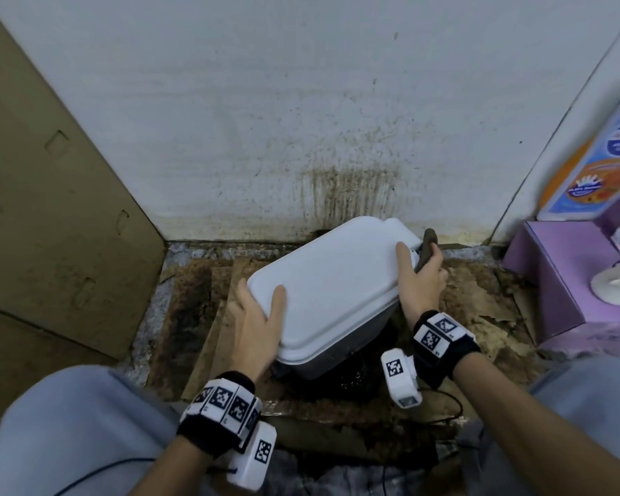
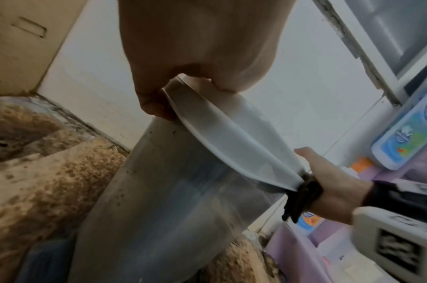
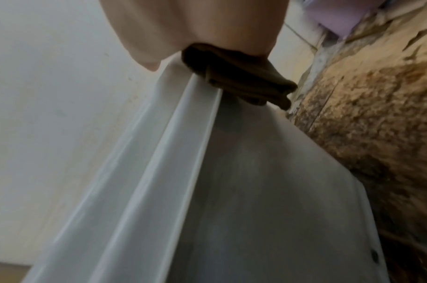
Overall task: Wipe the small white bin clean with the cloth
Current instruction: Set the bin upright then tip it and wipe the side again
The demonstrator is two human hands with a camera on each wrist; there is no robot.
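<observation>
The small white bin [image 1: 332,288] stands at centre frame on stained cardboard [image 1: 208,316], just before the soiled wall [image 1: 337,137], its lid closed and the body tilted. The left hand [image 1: 256,316] clasps the lid's lower-left corner, thumb on top and fingers curled under the rim. The right hand [image 1: 421,281] holds the dark brown cloth [image 1: 426,252] bunched against the right-hand rim, thumb lying on the lid. Judged from the thin smooth plastic, the bin is light, fairly stiff and likely slippery, so it would shift under wiping pressure. The projecting rim offers the surest hold; bracing one corner while wiping the opposite side appears sound.
</observation>
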